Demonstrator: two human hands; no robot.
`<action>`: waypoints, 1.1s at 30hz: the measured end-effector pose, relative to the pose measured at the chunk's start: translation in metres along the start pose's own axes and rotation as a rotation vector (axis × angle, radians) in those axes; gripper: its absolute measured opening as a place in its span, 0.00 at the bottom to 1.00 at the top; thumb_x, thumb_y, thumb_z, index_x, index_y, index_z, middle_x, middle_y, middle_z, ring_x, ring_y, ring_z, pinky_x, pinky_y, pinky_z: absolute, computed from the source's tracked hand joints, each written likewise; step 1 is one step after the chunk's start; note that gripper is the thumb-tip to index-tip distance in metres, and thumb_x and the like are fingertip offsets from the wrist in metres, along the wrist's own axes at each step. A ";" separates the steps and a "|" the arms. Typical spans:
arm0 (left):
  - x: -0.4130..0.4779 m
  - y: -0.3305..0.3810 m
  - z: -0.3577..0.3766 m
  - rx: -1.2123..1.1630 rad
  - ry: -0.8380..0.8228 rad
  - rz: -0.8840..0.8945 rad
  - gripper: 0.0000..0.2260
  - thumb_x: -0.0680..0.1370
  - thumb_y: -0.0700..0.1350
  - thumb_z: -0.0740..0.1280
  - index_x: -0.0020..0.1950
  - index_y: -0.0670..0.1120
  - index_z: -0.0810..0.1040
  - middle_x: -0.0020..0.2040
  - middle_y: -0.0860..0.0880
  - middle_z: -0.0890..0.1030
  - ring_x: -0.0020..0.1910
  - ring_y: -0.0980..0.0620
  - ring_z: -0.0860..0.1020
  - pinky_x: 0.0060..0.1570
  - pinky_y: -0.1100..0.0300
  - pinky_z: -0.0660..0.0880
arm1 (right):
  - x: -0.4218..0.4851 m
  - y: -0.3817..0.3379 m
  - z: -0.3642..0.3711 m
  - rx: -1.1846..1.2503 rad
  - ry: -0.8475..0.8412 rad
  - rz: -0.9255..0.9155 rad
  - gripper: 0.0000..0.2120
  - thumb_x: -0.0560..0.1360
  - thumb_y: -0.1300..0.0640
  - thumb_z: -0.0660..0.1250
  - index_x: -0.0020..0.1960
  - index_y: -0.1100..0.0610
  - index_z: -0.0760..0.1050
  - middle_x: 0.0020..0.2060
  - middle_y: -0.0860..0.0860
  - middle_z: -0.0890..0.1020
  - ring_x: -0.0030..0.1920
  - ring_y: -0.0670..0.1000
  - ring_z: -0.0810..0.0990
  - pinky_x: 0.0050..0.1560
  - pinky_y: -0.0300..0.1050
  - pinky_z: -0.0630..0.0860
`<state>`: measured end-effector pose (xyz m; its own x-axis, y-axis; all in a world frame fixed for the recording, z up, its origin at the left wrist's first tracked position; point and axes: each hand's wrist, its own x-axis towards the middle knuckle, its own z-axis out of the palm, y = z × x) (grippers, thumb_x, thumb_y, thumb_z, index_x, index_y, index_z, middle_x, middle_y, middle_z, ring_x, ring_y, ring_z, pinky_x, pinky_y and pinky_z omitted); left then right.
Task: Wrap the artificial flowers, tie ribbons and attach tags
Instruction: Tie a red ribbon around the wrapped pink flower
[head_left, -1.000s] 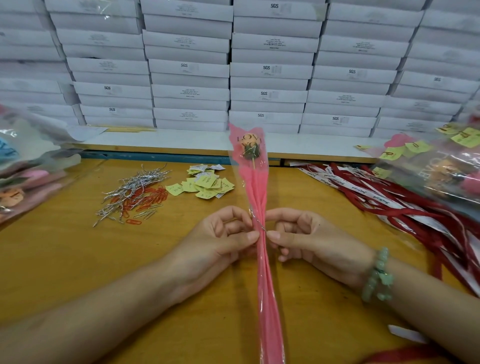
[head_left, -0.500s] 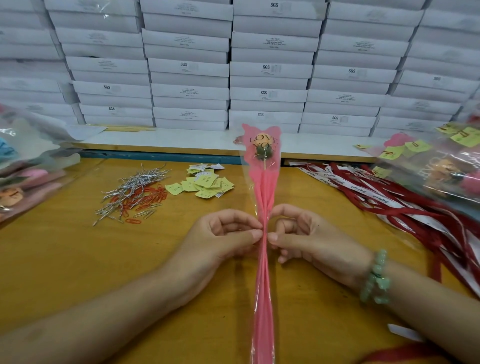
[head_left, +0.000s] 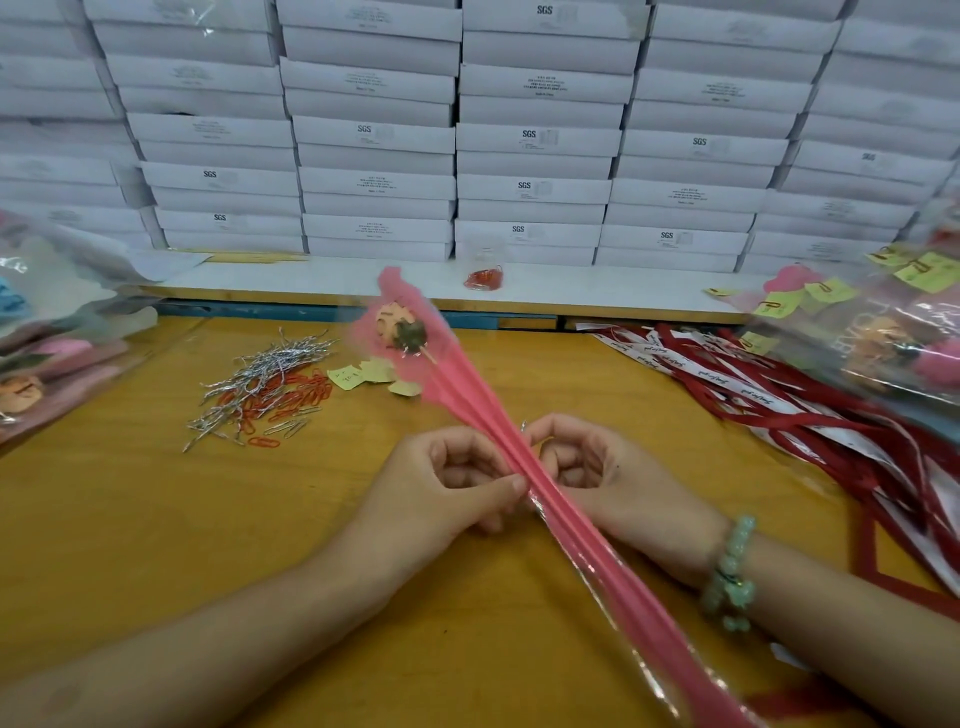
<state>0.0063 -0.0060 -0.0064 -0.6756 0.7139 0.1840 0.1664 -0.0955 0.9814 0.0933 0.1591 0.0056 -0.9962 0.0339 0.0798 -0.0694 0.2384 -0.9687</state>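
Observation:
A long pink and clear sleeve (head_left: 582, 540) holds an artificial flower (head_left: 402, 332) whose head points up and left. My left hand (head_left: 457, 483) pinches the gathered sleeve from the left with thumb and fingers. My right hand (head_left: 587, 462) grips it from the right, fingers curled, with a thin silver twist tie (head_left: 523, 427) showing at its fingertips. Both hands meet at the sleeve's narrow middle above the wooden table (head_left: 130, 519).
Silver twist ties (head_left: 265, 364) and red paper clips (head_left: 291, 400) lie at the left. Yellow tags (head_left: 363, 374) sit behind the sleeve. Red and white ribbons (head_left: 779, 410) spread at the right. Wrapped flowers lie in a left pile (head_left: 47, 364) and a right pile (head_left: 883, 332). White boxes (head_left: 519, 140) stack behind.
The sleeve has tilted from upright so the flower head now leans to the left. Both hands stay at its middle and have turned slightly with it.

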 end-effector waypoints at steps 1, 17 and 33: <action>0.000 0.000 0.000 0.010 -0.003 -0.008 0.05 0.69 0.39 0.76 0.40 0.42 0.81 0.34 0.44 0.83 0.33 0.49 0.80 0.33 0.62 0.79 | 0.000 0.000 0.000 0.000 0.014 -0.004 0.13 0.71 0.68 0.70 0.55 0.61 0.76 0.34 0.54 0.77 0.31 0.46 0.77 0.35 0.36 0.77; 0.001 -0.002 0.001 0.034 -0.004 0.003 0.07 0.75 0.30 0.67 0.42 0.39 0.72 0.34 0.42 0.79 0.30 0.44 0.80 0.32 0.55 0.79 | -0.003 -0.002 0.004 0.185 0.031 0.001 0.07 0.68 0.59 0.71 0.44 0.61 0.78 0.34 0.53 0.82 0.32 0.47 0.79 0.38 0.39 0.80; -0.005 0.003 0.001 0.088 -0.127 0.003 0.05 0.76 0.38 0.71 0.48 0.41 0.75 0.34 0.46 0.81 0.26 0.50 0.79 0.23 0.64 0.72 | -0.004 0.000 0.006 0.220 0.124 0.011 0.05 0.65 0.60 0.72 0.40 0.60 0.80 0.33 0.56 0.84 0.32 0.47 0.83 0.34 0.36 0.80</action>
<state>0.0111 -0.0090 -0.0045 -0.5799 0.7960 0.1733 0.2342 -0.0408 0.9713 0.0974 0.1534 0.0042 -0.9840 0.1570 0.0843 -0.0820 0.0208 -0.9964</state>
